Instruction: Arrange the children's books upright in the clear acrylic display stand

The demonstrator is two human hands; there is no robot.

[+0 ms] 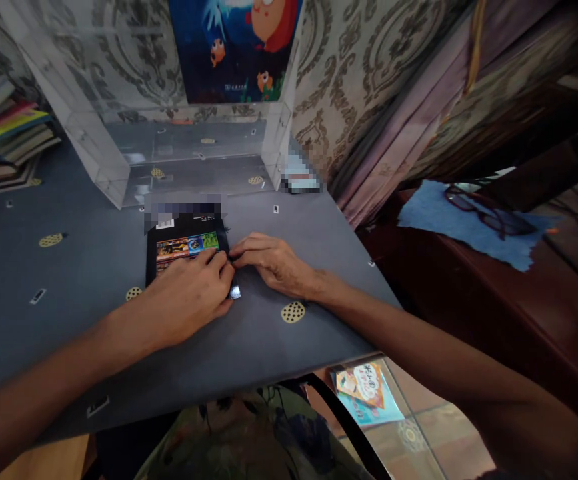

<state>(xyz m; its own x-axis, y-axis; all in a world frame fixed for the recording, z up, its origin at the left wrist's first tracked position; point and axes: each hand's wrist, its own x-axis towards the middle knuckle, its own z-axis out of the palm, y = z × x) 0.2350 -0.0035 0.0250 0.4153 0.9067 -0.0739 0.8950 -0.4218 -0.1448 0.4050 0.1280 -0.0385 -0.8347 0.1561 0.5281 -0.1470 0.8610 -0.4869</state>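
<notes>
A dark book (pixel 189 235) lies on the grey tablecloth, with a barcode and rows of small colourful pictures on its upward face. Across its lower right part rests my left hand (pixel 193 290), fingers curled and closed at the right edge; it covers much of the book. My right hand (pixel 276 263) reaches in from the right, its thumb and fingers pinched at the same edge, touching or almost touching the left fingertips. Just below the fingers a small shiny patch (pixel 235 292) catches the light at the book's edge. Exactly what the fingertips grip is hidden.
A clear acrylic stand (pixel 111 180) stands behind the book, with a blue fish poster (pixel 239 60) at the wall. Stacked books (pixel 11 143) lie at the left. Glasses (pixel 489 213) rest on a blue cloth (pixel 429 213) at the right. Below the table edge is a colourful booklet (pixel 366 393).
</notes>
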